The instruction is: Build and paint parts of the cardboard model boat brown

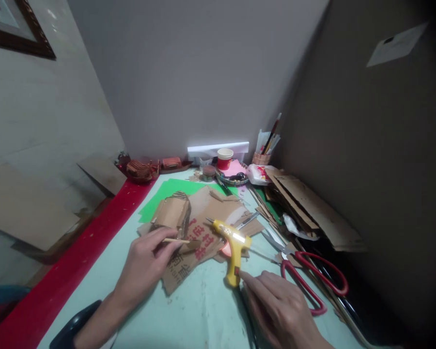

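My left hand (150,259) pinches a thin wooden stick (176,240) between thumb and fingers, its free end pointing right. Just beyond it, a small cardboard model with a curved top (170,213) rests on a flat piece of cardboard (210,203) printed with red and black characters. A yellow glue gun (236,242) lies partly over that cardboard, nozzle towards the upper left. My right hand (279,308) is at the bottom of its handle, fingers curled, the index fingertip against the handle beside a red switch. The thumb is partly hidden near the black cord.
Red-handled scissors (305,274) lie right of the glue gun, and a craft knife (247,220) above it. Cardboard strips and sheets (312,208) are stacked along the right. Green paper (160,191), a paper cup (225,160), a brush holder (261,159) and boat models (138,168) stand farther back.
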Tool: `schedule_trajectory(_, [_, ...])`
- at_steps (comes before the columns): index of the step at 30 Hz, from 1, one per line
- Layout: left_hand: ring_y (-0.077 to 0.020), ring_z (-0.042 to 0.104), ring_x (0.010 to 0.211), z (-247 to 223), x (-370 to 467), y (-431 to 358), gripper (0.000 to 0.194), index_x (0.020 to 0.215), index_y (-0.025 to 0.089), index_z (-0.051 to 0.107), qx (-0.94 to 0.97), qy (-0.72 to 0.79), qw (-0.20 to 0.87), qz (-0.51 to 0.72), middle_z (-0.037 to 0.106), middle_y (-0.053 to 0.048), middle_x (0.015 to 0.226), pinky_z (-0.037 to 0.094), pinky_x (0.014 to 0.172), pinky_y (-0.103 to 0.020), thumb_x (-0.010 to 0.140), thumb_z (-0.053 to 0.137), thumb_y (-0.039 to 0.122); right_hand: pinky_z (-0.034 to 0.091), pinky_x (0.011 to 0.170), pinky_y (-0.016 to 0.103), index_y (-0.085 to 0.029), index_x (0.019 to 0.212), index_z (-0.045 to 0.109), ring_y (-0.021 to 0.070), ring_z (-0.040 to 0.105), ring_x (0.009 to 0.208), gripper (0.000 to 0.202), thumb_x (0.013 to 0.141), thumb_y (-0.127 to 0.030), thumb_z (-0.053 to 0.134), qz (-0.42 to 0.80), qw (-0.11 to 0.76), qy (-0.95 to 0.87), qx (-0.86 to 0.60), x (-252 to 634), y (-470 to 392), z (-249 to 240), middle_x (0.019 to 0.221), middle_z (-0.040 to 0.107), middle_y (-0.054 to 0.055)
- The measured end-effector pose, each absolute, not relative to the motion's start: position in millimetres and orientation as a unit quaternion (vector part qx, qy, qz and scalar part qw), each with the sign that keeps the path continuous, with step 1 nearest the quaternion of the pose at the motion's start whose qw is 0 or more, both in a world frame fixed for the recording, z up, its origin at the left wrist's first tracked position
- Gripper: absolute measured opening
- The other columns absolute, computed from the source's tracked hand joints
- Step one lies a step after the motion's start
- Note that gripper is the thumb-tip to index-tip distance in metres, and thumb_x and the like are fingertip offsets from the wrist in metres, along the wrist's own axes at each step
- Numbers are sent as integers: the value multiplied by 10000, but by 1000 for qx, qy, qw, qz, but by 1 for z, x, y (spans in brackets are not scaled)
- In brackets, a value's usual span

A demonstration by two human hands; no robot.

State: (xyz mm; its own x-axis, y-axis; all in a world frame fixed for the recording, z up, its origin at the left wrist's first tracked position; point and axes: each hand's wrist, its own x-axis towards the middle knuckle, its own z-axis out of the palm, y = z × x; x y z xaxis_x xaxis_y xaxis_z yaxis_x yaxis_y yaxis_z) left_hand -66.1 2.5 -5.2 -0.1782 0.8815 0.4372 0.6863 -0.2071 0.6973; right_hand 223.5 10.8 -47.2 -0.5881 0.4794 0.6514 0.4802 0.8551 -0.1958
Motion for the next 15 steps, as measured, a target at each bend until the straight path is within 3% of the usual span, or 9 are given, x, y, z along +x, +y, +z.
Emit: schedule_trajectory(15, [-178,719,776,-8,-67,5,129,865,199,767,649,604,81,456,788,-29,872,528,686,-244,867,697,307,369,556,296,-107,1220,588,165,527,629,270,983,-66,465,15,337,-897,-285,226,12,-52,751,571,32])
